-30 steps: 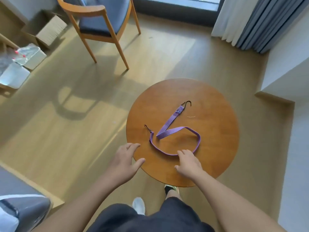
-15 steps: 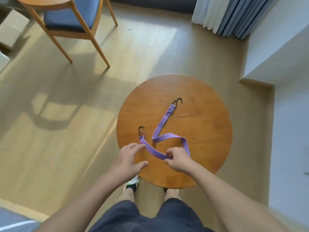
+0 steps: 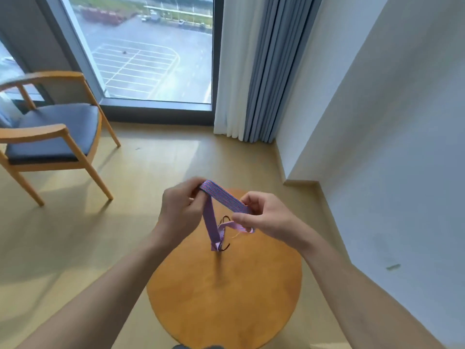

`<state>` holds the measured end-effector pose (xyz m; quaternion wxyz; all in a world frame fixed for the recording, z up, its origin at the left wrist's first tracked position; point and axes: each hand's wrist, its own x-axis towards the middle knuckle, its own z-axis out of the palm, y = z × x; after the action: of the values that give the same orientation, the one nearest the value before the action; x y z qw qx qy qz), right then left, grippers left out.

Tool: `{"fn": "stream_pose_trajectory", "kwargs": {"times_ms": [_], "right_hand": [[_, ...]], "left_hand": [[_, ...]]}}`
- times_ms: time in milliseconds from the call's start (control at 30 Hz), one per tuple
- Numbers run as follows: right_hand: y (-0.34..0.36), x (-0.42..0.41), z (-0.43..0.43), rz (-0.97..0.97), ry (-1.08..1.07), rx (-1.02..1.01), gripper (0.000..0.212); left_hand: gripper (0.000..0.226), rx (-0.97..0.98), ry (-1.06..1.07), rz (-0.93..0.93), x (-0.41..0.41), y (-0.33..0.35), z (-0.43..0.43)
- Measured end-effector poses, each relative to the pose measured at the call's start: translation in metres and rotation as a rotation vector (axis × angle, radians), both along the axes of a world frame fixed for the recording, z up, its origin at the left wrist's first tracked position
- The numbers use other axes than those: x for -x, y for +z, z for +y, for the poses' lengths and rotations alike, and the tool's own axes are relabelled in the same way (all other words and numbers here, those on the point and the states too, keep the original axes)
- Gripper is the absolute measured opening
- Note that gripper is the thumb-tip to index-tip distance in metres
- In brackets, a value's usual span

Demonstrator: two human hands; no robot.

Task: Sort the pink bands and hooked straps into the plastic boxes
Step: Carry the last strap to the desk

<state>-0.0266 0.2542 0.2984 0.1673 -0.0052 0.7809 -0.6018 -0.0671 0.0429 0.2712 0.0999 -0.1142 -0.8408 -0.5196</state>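
A purple hooked strap (image 3: 222,197) is held up in the air above the round wooden table (image 3: 226,298). My left hand (image 3: 180,210) pinches one fold of it and my right hand (image 3: 264,217) grips the other side, with a short stretch taut between them. The rest of the strap hangs down in folded lengths, and its black hooks (image 3: 224,245) dangle just above the tabletop. No plastic boxes or pink bands are in view.
A wooden armchair (image 3: 50,137) with a blue seat stands at the left. A floor-length window (image 3: 148,51) and curtains (image 3: 251,71) are ahead. A white wall (image 3: 377,122) runs close along the right of the table.
Both hands have lifted the strap off the table and folded it between them. My head has tilted up, bringing the window into view.
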Motion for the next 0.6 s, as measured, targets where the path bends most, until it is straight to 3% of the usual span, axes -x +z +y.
{"fn": "stream_pose_trajectory", "kwargs": {"times_ms": [67, 133, 333, 467, 600], "right_hand": [[0.005, -0.007, 0.006, 0.007, -0.030, 0.029, 0.014], [0.015, -0.009, 0.006, 0.023, -0.106, 0.142, 0.022], [0.074, 0.000, -0.028, 0.167, -0.160, 0.393, 0.022], [0.100, -0.005, -0.044, 0.232, -0.159, 0.355, 0.027], [0.117, -0.020, -0.042, 0.258, -0.256, 0.268, 0.016]], "left_hand": [[0.024, -0.149, 0.055, -0.028, 0.006, 0.011, -0.003], [0.024, -0.251, 0.009, -0.099, 0.008, 0.016, -0.004], [0.019, -0.319, -0.203, -0.343, 0.003, 0.008, 0.005], [0.032, -0.343, -0.344, -0.425, -0.015, 0.011, 0.025], [0.047, -0.546, -0.530, -0.525, -0.039, 0.028, 0.042]]}}
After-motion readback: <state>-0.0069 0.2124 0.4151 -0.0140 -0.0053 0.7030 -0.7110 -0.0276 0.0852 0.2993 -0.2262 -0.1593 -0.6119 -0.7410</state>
